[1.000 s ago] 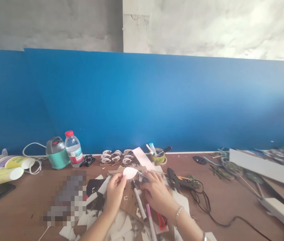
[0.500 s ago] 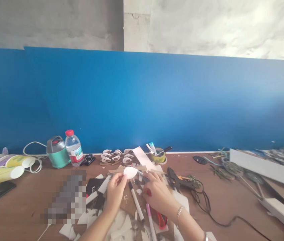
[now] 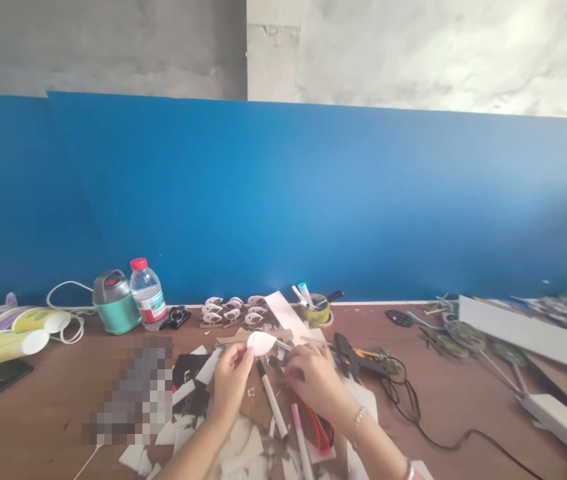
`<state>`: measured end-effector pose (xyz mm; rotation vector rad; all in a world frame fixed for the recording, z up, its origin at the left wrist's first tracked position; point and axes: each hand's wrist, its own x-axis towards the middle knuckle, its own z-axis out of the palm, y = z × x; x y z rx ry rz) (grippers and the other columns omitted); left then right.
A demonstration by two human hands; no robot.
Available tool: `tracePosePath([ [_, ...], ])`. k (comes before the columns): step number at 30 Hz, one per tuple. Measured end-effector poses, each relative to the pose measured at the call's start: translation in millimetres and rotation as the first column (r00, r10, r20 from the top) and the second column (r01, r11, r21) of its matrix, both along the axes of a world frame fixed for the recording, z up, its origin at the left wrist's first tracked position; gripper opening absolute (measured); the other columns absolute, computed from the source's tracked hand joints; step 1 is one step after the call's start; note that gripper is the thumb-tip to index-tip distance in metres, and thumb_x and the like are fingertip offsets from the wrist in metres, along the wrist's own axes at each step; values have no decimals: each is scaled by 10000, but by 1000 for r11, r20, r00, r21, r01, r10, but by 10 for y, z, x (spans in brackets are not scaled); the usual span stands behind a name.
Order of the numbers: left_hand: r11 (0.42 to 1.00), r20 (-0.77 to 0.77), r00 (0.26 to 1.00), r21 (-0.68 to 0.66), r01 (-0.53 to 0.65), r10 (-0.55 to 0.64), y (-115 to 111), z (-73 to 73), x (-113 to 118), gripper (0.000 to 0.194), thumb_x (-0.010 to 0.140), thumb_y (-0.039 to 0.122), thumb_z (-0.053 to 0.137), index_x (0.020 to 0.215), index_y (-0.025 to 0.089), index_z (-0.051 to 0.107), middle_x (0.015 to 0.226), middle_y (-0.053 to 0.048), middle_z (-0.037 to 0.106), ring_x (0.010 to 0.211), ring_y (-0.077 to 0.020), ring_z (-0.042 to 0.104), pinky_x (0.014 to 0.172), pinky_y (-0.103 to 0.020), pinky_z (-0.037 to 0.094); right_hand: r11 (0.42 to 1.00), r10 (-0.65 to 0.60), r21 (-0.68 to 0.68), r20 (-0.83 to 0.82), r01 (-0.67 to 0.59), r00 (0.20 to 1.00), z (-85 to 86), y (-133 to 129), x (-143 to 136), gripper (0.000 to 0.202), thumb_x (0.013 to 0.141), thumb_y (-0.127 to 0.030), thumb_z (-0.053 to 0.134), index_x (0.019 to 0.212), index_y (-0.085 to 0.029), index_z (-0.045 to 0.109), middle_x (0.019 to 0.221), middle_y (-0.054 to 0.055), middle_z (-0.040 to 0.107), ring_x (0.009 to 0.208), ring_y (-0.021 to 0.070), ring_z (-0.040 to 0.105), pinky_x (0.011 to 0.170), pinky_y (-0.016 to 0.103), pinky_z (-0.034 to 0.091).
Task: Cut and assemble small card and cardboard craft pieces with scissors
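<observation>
- L hand [image 3: 233,375]: fingertips pinched on leaf-shaped white pc [image 3: 261,343], held up over the desk [image 3: 463,410]
- R hand [image 3: 319,381]: fingers closed on thin tool [image 3: 282,345], tip at the pc's pointed end; hands apart, linked only via pc + tool
- Rows of white pcs w/ dark marks [image 3: 232,315] by blue panel [image 3: 263,200], prob. finished; held one looks plain, so prob. less far along; total left unclear
- White scraps [image 3: 243,448] piled nearer the person
- Yellow-green roll [image 3: 317,316]: pens [image 3: 305,293] upright/leaning in it
- Bottle [image 3: 148,297]: clear liquid, red cap on
- Teal pot [image 3: 116,315]: lid on, contents n/a
- Paper cups [image 3: 11,348] on sides, insides unclear
</observation>
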<state>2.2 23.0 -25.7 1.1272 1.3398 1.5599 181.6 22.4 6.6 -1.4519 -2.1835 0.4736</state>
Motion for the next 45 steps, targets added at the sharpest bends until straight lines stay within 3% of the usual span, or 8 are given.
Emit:
tracePosePath([
  [5, 1000, -26, 1000, -6, 6, -6, 3, -33, -1, 291, 718, 442, 656, 791, 163, 686, 819, -85, 735, 823, -269, 671, 750, -335, 509, 975, -98, -220, -349, 20, 932, -5, 42, 31, 146, 745, -187, 563, 703, -184, 703, 655, 11, 684, 617, 173, 584, 627, 297, 450],
  [8, 1000, -58, 998, 2, 22, -22, 12, -51, -7, 285, 728, 438, 641, 798, 167, 688, 824, -85, 734, 828, -270, 664, 755, -337, 503, 972, -120, -235, -522, -7, 845, -21, 56, 29, 153, 750, -239, 573, 732, -169, 707, 701, 15, 691, 627, 168, 598, 597, 274, 463],
  [12, 999, -136, 989, -7, 51, -51, -17, -13, 6, 281, 750, 437, 612, 798, 174, 698, 822, -82, 726, 824, -268, 651, 760, -341, 493, 985, -111, -172, -591, 9, 799, -16, 49, 4, 186, 777, -275, 562, 815, -174, 713, 788, 35, 703, 734, 200, 633, 643, 288, 492],
  [17, 998, -140, 988, -35, 60, -64, -90, 87, 58, 300, 739, 437, 607, 812, 168, 716, 786, -70, 730, 739, -246, 647, 711, -331, 504, 986, -144, 5, -487, 168, 861, -13, -12, -58, 181, 791, -220, 519, 935, -203, 628, 761, 14, 680, 771, 207, 612, 730, 327, 476],
  [20, 996, -144, 985, -5, 90, -90, -106, 123, 82, 282, 734, 420, 617, 794, 167, 727, 769, -70, 740, 737, -246, 656, 733, -339, 509, 969, -148, 119, -418, 216, 896, -34, -45, -84, 142, 796, -197, 505, 911, -220, 587, 795, 23, 686, 888, 238, 594, 802, 366, 455],
  [27, 993, -141, 983, -32, 117, -120, -116, 140, 101, 251, 741, 403, 606, 778, 179, 714, 778, -63, 744, 769, -250, 665, 747, -334, 508, 940, -88, 298, -258, 165, 962, -115, -11, -63, 114, 816, -148, 483, 881, -232, 524, 900, 28, 689, 958, 235, 606, 922, 437, 388],
  [33, 994, -156, 981, -29, 109, -113, -141, 187, 113, 266, 722, 425, 614, 772, 186, 718, 752, -63, 737, 733, -253, 658, 714, -338, 514, 917, -45, 381, -185, 114, 982, -110, -20, -66, 193, 828, -102, 449, 970, -232, 464, 829, 7, 681, 904, 211, 632, 1019, 489, 258],
  [45, 994, -246, 964, -12, 105, -104, -150, 99, 110, 272, 740, 442, 617, 804, 200, 724, 837, -76, 742, 842, -274, 661, 795, -362, 503, 870, -114, 469, -107, 152, 988, -20, -84, -119, 230, 793, -68, 459, 951, -228, 511, 711, -36, 657, 763, 181, 614, 976, 409, 249],
])
